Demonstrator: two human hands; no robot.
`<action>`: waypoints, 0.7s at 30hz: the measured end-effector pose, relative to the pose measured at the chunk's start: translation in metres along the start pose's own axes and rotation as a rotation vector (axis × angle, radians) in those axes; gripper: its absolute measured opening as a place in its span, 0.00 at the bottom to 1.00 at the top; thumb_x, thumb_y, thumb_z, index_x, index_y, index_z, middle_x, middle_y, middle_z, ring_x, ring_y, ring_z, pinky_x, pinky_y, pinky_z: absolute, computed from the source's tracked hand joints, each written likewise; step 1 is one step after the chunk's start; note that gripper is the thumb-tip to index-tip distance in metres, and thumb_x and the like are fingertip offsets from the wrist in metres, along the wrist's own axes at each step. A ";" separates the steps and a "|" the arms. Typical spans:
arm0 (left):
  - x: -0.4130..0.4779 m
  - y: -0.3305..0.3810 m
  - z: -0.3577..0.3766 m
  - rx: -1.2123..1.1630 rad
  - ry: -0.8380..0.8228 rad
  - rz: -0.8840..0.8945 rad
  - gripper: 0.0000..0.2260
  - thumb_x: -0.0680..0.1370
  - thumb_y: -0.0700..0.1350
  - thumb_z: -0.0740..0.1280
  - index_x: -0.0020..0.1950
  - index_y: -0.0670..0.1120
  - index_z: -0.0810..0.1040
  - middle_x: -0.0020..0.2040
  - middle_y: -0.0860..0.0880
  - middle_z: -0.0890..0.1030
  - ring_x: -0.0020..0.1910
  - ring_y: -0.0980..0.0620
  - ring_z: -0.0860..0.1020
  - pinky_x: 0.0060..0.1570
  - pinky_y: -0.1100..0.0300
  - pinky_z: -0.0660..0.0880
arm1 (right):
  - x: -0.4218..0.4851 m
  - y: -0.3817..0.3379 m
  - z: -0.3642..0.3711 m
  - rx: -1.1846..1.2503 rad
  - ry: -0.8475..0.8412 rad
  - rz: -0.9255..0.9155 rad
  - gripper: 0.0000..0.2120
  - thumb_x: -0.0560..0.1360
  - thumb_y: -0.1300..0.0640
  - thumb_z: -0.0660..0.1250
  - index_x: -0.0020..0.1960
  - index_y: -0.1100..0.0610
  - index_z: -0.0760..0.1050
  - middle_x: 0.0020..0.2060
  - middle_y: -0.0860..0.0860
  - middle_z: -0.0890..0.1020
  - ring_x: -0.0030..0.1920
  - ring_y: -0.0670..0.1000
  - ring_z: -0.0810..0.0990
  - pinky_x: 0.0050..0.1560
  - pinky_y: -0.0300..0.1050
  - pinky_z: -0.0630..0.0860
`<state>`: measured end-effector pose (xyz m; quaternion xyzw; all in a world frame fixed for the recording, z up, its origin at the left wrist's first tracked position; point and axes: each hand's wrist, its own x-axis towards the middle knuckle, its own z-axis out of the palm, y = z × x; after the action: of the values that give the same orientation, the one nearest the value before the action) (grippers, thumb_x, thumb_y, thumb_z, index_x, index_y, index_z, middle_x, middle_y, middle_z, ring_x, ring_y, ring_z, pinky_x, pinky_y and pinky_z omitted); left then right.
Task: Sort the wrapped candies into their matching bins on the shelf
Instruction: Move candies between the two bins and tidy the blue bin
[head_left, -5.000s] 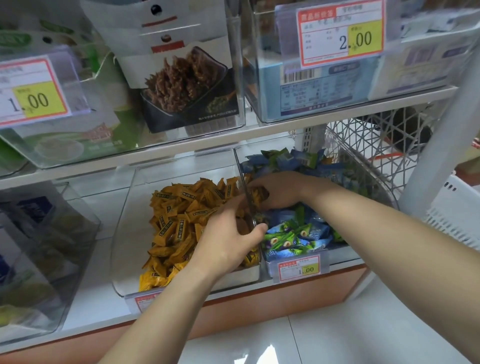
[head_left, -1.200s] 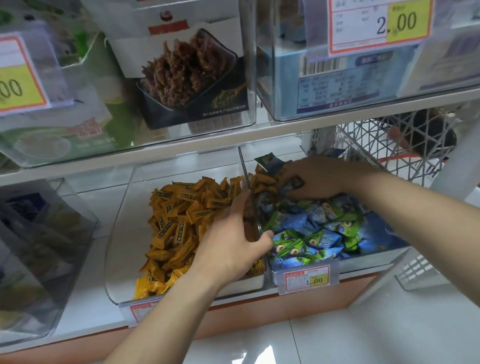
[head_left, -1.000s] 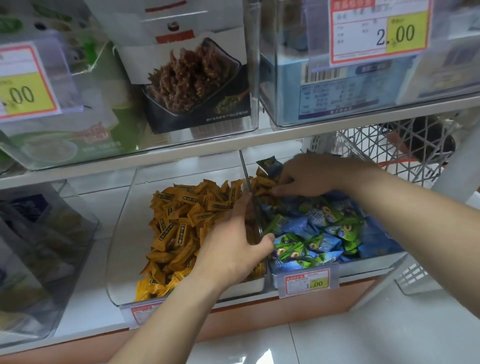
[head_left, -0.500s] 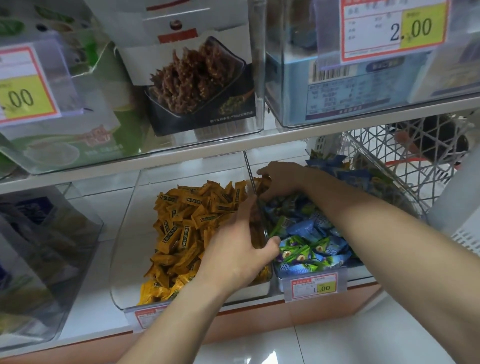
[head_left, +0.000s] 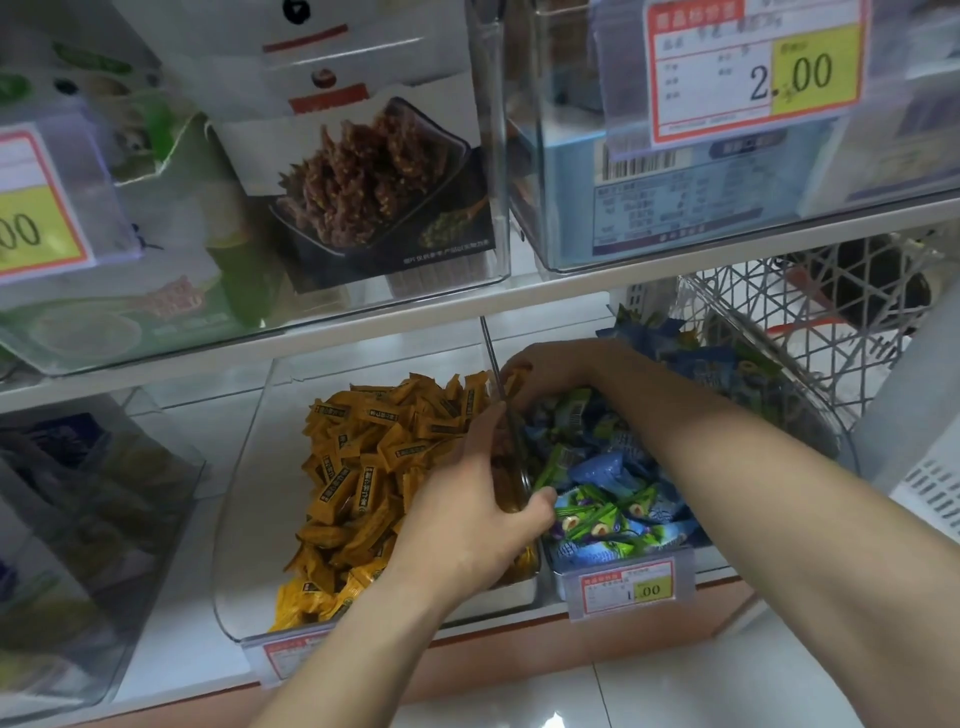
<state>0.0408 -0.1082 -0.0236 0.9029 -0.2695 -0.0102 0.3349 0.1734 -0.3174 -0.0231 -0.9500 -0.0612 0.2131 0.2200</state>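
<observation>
A clear left bin (head_left: 244, 519) holds a heap of orange wrapped candies (head_left: 374, 467). The clear right bin (head_left: 550, 571) beside it holds blue and green wrapped candies (head_left: 608, 499). My left hand (head_left: 467, 525) straddles the clear wall between the bins: its fingers lie on the orange side, its thumb on the blue-green side, and it grips the wall. My right hand (head_left: 550, 369) is at the back of the right bin, close to that wall. Its fingers curl round a few orange candies (head_left: 511, 375).
The upper shelf (head_left: 623, 275) hangs low over the bins and carries clear boxes of snack packs (head_left: 363, 192) with price tags. A white wire basket (head_left: 810, 322) stands right of the bins, and another clear bin (head_left: 78, 545) at far left. White floor tiles lie below.
My right hand moved left from the middle of the blue-green bin to the dividing wall, carrying orange candies. My left hand stayed on the wall.
</observation>
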 end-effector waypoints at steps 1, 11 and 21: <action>0.000 0.000 0.000 -0.002 0.001 0.001 0.34 0.68 0.67 0.66 0.70 0.67 0.55 0.55 0.66 0.73 0.53 0.62 0.74 0.43 0.76 0.68 | 0.000 0.000 0.001 0.021 0.011 -0.010 0.21 0.72 0.48 0.74 0.64 0.51 0.77 0.61 0.51 0.79 0.57 0.51 0.78 0.59 0.49 0.74; 0.002 -0.001 -0.001 -0.019 -0.002 -0.004 0.34 0.67 0.68 0.66 0.68 0.70 0.54 0.53 0.69 0.70 0.52 0.64 0.71 0.45 0.76 0.65 | -0.014 0.000 0.001 0.155 0.193 -0.146 0.13 0.68 0.58 0.78 0.51 0.55 0.82 0.48 0.52 0.84 0.48 0.51 0.81 0.50 0.47 0.76; 0.006 0.002 -0.009 -0.113 0.029 -0.022 0.26 0.68 0.69 0.67 0.61 0.71 0.62 0.55 0.67 0.74 0.54 0.62 0.75 0.50 0.66 0.74 | -0.072 -0.014 -0.027 0.379 0.188 -0.201 0.11 0.69 0.51 0.79 0.49 0.53 0.83 0.44 0.46 0.86 0.44 0.42 0.83 0.43 0.32 0.77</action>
<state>0.0468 -0.1070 -0.0146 0.8855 -0.2535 -0.0159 0.3892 0.1200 -0.3301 0.0324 -0.8964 -0.0937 0.1081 0.4195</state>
